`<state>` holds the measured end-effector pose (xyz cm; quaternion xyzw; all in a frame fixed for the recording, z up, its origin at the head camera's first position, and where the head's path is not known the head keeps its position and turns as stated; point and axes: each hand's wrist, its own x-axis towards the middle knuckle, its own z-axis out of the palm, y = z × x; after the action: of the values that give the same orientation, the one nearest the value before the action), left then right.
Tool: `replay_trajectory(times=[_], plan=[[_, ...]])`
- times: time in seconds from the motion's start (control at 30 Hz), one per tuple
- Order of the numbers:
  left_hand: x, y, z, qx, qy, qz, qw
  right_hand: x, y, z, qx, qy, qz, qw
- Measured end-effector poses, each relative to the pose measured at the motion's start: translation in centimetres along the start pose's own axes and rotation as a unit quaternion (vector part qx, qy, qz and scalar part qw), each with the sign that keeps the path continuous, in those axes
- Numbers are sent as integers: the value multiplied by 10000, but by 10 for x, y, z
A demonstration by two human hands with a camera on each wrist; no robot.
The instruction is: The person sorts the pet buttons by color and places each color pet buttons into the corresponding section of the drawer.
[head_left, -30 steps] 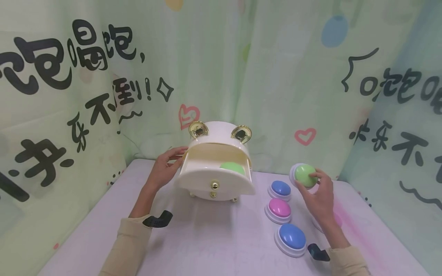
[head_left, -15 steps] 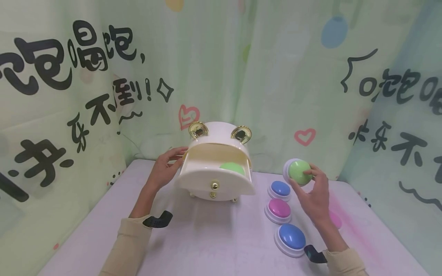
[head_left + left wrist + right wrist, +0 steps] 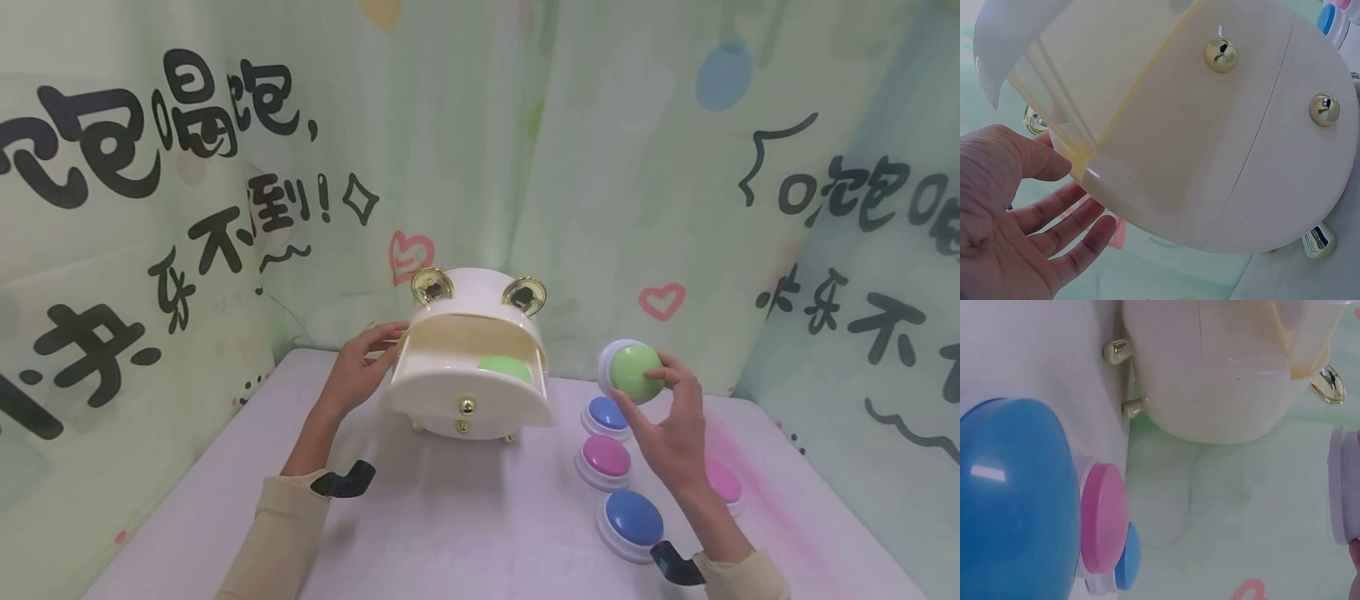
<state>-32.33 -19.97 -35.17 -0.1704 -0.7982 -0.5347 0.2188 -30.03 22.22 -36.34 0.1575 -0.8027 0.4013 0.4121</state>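
A: Left hand (image 3: 358, 367)?
B: At the left side of the white frog-shaped cabinet (image 3: 480, 292). Fingers extended and spaced apart, thumb at the cabinet's front edge; how firmly it touches cannot be told.
A: Right hand (image 3: 678, 429)?
B: Right of the cabinet, above the table (image 3: 450, 533). Thumb and fingers pinch a green-domed push button (image 3: 636, 372), tilted, its white base turned toward the cabinet.
A: Condition of the cabinet?
B: Upper drawer (image 3: 435, 387) drawn out. A green dome (image 3: 506, 366) shows inside, toward the cabinet's right wall; its lower portion is hidden by the drawer front.
A: Other buttons?
B: On the table, right of the cabinet, three in line from back to front: far blue button (image 3: 608, 412), pink button (image 3: 607, 455), near blue button (image 3: 634, 516). A second pink button (image 3: 724, 480) sits farther right of the cabinet, partly covered by the right forearm (image 3: 716, 525).
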Motion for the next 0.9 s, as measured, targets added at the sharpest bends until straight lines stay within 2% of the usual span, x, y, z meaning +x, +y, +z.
replay_trajectory(times=[0.47, 0.9], plan=[[2, -4, 1, 191, -9, -15, 9998, -5, -25, 5, 223, -49, -90, 9997], [1, -1, 0, 185, -14, -75, 9998, -5, -43, 12, 626, 95, -709, 9955]])
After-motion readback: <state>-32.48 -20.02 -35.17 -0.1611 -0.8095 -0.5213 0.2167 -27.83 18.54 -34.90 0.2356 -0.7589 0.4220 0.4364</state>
